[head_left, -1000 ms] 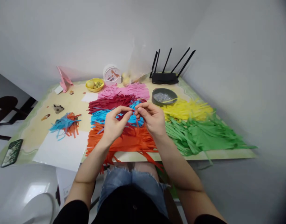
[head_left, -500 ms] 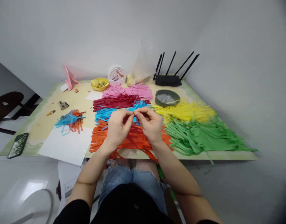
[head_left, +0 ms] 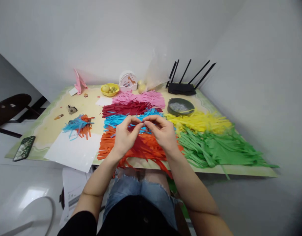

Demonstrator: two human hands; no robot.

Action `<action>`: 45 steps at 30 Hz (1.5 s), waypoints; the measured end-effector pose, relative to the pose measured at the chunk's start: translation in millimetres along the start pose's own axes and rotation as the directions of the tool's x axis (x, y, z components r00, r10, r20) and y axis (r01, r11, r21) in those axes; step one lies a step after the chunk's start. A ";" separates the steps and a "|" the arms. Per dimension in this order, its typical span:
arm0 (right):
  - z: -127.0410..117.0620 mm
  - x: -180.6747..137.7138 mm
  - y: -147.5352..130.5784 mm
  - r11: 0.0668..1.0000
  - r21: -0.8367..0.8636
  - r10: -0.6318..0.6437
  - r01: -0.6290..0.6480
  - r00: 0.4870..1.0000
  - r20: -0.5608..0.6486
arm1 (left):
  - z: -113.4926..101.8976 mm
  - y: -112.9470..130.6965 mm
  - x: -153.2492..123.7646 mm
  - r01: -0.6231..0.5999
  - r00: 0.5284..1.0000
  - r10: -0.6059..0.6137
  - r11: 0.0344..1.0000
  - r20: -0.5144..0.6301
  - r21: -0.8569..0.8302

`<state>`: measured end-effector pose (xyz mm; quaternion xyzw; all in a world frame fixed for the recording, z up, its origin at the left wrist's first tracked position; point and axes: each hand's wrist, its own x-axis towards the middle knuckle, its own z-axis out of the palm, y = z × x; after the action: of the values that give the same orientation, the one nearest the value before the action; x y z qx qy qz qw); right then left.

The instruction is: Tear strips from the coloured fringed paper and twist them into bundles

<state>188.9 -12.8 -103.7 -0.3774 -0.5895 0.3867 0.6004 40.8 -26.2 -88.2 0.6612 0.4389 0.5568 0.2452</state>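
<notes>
My left hand [head_left: 126, 135] and my right hand [head_left: 162, 132] meet fingertip to fingertip above the fringed strips. Both are pinched closed; whatever lies between the fingertips is too small to make out. Below them spread orange strips [head_left: 138, 149] and blue strips [head_left: 111, 120]. Farther back lie dark red strips [head_left: 126, 108] and pink strips [head_left: 151, 98]. To the right are yellow strips [head_left: 202, 122] and green strips [head_left: 222, 150]. A dark round bowl [head_left: 172, 110] holds small clear pieces. On the left sits a blue and orange tassel bundle [head_left: 79, 125].
A white sheet [head_left: 72, 152] and a phone [head_left: 24, 148] lie at the left. Along the back stand a pink stand [head_left: 79, 82], a yellow fruit bowl [head_left: 110, 94], a giraffe-print box [head_left: 128, 81], a clear bag [head_left: 157, 70] and a black router [head_left: 182, 88]. A wall borders the right side.
The view has shifted slightly, so the table sits a little farther right. My hands stay together at the fingertips, with the right hand's fingers a little straighter.
</notes>
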 end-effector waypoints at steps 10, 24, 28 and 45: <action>4.8 -1.1 0.2 0.975 0.197 0.100 -0.107 0.994 0.046 | -0.7 -4.8 -7.4 0.025 0.999 -0.020 0.990 0.032 -0.140; -11.1 -4.9 -13.6 1.000 0.008 -0.007 0.006 0.997 0.070 | 6.2 0.6 -15.8 0.074 0.993 -0.090 0.978 -0.070 -0.197; -16.3 -4.0 -19.3 0.987 -0.132 -0.081 0.090 0.994 0.071 | 3.4 -0.6 -10.7 0.134 0.991 -0.132 0.951 0.025 -0.279; -25.5 11.7 -38.0 0.949 -0.247 -0.160 0.194 0.976 0.149 | 2.4 -25.6 -9.0 0.388 0.921 -0.314 0.787 0.229 -0.480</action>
<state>215.3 -17.9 -64.8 -0.3731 -0.7037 0.2736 0.5392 35.3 -20.8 -114.3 0.5142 0.3706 0.5515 0.5423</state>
